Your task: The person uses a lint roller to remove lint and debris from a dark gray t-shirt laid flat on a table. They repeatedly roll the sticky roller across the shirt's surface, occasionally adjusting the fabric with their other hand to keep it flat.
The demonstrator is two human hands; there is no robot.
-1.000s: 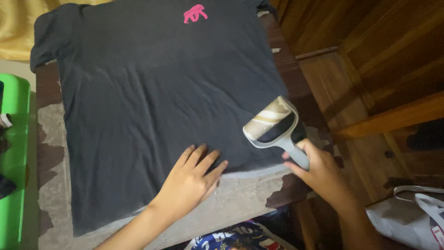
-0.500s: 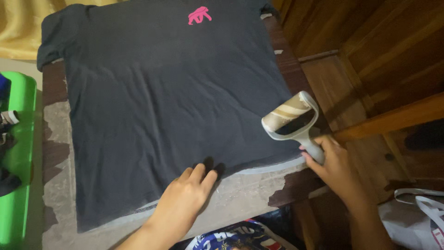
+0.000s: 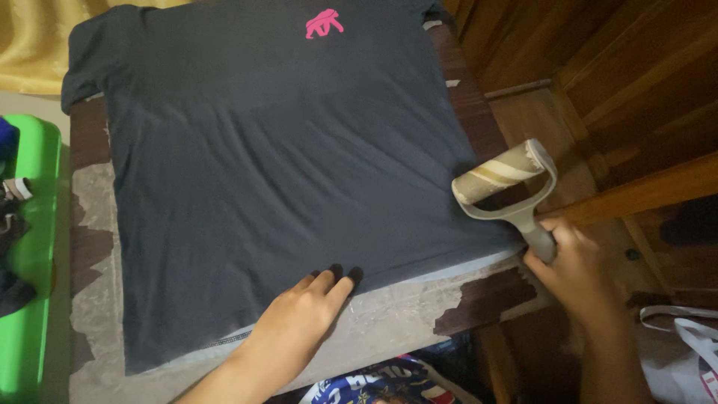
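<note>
A dark grey t-shirt [image 3: 277,157] with a small pink print [image 3: 324,22] lies spread flat on a worn brown table [image 3: 90,224]. My left hand [image 3: 299,318] rests flat at the shirt's near hem, fingertips pressing the fabric. My right hand [image 3: 572,265] grips the grey handle of a lint roller [image 3: 502,179]. Its beige roll is lifted past the shirt's right edge, over the table's right side.
A green plastic bin [image 3: 26,254] with dark items stands at the left. Yellow cloth [image 3: 30,37] lies at the far left. Wooden furniture and floor [image 3: 621,97] fill the right side. A white bag [image 3: 680,337] sits at the lower right, a blue printed item [image 3: 381,381] below the table.
My right hand has carried the lint roller to the right, off the shirt and past its edge. My left hand slid back toward the hem, so only the fingertips stay on the fabric.
</note>
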